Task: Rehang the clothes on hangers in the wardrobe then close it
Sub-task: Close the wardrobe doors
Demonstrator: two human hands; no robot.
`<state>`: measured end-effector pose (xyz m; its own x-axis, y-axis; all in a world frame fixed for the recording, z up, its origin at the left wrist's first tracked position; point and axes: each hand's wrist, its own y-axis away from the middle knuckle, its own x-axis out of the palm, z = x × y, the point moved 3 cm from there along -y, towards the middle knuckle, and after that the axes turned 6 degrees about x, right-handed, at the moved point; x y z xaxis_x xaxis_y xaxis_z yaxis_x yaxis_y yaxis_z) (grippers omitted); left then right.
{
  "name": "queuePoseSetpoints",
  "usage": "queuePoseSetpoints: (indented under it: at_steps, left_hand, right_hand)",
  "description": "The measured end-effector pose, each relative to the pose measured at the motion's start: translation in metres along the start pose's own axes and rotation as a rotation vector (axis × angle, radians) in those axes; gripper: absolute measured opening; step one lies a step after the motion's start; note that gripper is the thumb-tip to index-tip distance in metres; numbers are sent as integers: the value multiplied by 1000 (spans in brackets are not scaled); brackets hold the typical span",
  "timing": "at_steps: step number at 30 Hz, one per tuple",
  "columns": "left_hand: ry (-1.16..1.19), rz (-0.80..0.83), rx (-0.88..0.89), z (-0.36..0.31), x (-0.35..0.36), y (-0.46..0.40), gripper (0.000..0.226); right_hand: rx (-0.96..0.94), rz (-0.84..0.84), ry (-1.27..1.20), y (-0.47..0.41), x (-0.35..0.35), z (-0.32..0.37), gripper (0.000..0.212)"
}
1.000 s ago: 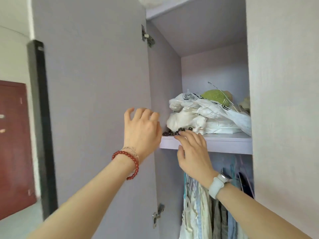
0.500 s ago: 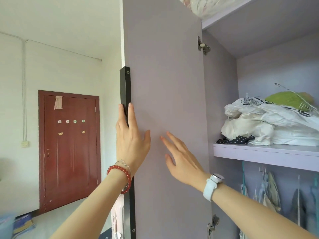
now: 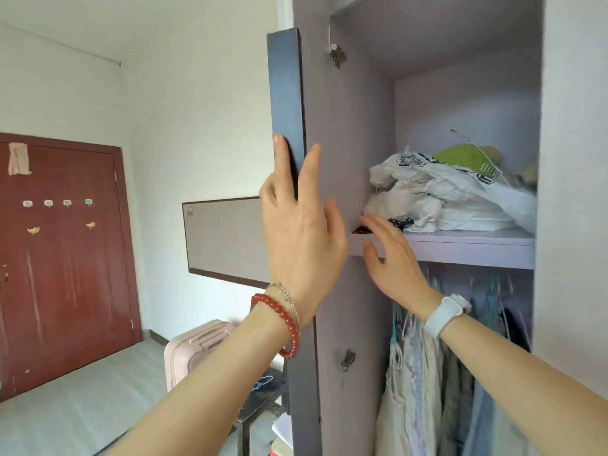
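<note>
The lilac wardrobe door (image 3: 348, 133) stands open, seen nearly edge-on, with its dark edge (image 3: 285, 93) facing me. My left hand (image 3: 301, 222), with a red bead bracelet at the wrist, lies against that edge with straight fingers, some on the outer side and some on the inner face. My right hand (image 3: 391, 261), wearing a white watch, is spread flat in front of the door's inner face, near the shelf (image 3: 460, 246). Pale clothes on hangers (image 3: 427, 373) hang below the shelf.
A heap of white bundles (image 3: 444, 199) and a green item (image 3: 467, 156) lie on the shelf. The right wardrobe panel (image 3: 574, 192) is near. Left of the door are a pink suitcase (image 3: 194, 350), a dark stool (image 3: 260, 403) and a red room door (image 3: 62, 258).
Both hands left the shelf edge and went to the door. The door has swung from broadside to nearly edge-on, and my view has shifted left.
</note>
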<state>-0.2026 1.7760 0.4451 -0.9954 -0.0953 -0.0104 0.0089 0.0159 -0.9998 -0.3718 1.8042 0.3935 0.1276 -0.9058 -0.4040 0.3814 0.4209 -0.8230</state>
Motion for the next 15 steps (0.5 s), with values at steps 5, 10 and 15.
queuePoseSetpoints:
  at_steps: [5, 10, 15]
  left_hand:
    - [301, 28, 184, -49, 34, 9, 58]
    - [531, 149, 231, -91, 94, 20, 64]
    - [505, 316, 160, -112, 159, 23, 57]
  right_hand:
    - [37, -90, 90, 18, -65, -30, 41]
    - [106, -220, 153, 44, -135, -58, 36]
    - [48, -212, 430, 71, -177, -69, 47]
